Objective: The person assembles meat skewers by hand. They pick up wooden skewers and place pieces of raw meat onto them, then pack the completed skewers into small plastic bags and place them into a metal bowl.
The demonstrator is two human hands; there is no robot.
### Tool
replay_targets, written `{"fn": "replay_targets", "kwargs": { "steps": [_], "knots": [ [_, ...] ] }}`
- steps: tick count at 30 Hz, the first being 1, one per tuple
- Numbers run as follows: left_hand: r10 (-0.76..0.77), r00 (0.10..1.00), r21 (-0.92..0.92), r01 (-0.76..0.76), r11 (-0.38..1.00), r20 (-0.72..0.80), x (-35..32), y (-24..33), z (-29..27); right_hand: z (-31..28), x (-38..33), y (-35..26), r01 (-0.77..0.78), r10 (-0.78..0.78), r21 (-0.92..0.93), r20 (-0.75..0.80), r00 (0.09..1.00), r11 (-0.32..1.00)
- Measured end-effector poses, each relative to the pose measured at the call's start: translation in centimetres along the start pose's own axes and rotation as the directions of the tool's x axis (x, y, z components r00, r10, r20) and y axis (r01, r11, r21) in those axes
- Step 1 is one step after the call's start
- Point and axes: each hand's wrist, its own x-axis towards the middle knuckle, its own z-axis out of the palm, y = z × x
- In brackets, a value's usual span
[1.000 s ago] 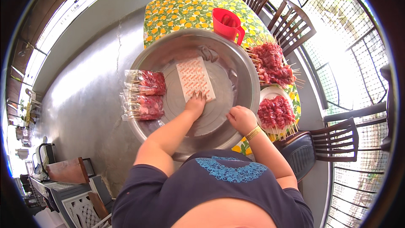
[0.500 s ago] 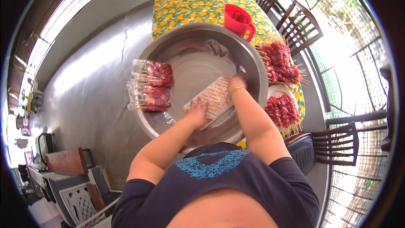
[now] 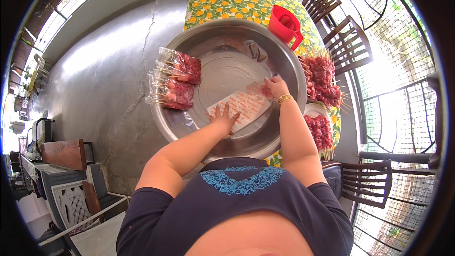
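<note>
A wide metal basin [image 3: 215, 31] stands in front of me. Inside, toward its near right side, lies a flat white packet with orange print [image 3: 241, 105]. My left hand [image 3: 224, 120] rests on the packet's near left part, fingers spread. At the packet's far right end, my right hand [image 3: 276, 87] has its fingers closed on a thin clear plastic bag [image 3: 258, 91], which shows see-through over that end. Two clear bags of skewered raw red meat [image 3: 185, 66] lean over the basin's left rim, stick ends pointing outward.
A red plastic jug [image 3: 285, 23] stands beyond the basin on the fruit-patterned tablecloth [image 3: 227, 0]. More raw meat skewers [image 3: 322, 80] are piled at the right, with others on a white plate [image 3: 313, 110]. Dark wooden chairs [image 3: 348, 45] line the right side.
My right hand has lifted from the packet's edge and draws up clear plastic at that end. My left hand stays on the packet. The view has shifted slightly.
</note>
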Motion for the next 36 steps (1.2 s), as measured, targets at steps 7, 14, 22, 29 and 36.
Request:
{"fn": "replay_targets", "kwargs": {
  "steps": [7,14,22,29,36],
  "knots": [
    [-0.036,0.999,0.028,0.036,0.999,0.004,0.6,0.5,0.0,1.0,2.2,2.1,-0.06,0.062,-0.926,-0.039,0.997,0.374],
    [-0.071,0.997,0.054,0.072,0.996,-0.02,-0.1,1.3,0.6,2.7,2.3,3.3,-0.132,0.018,-0.97,-0.132,0.991,0.205],
    [-0.117,0.991,-0.032,0.115,0.993,-0.064,-0.4,2.1,0.3,2.4,1.4,2.3,0.058,-0.312,-0.969,-0.02,0.95,0.239],
    [-0.2,0.964,-0.158,0.173,0.972,-0.174,3.0,-0.4,0.3,-0.9,-0.9,-9.2,0.357,-0.824,-0.855,-0.131,0.551,0.376],
    [-0.152,0.957,-0.969,-0.244,0.035,-0.247,7.1,0.0,-8.9,-4.4,-9.7,-17.3,0.471,-0.526,0.295,0.142,0.839,0.831]
  ]
}}
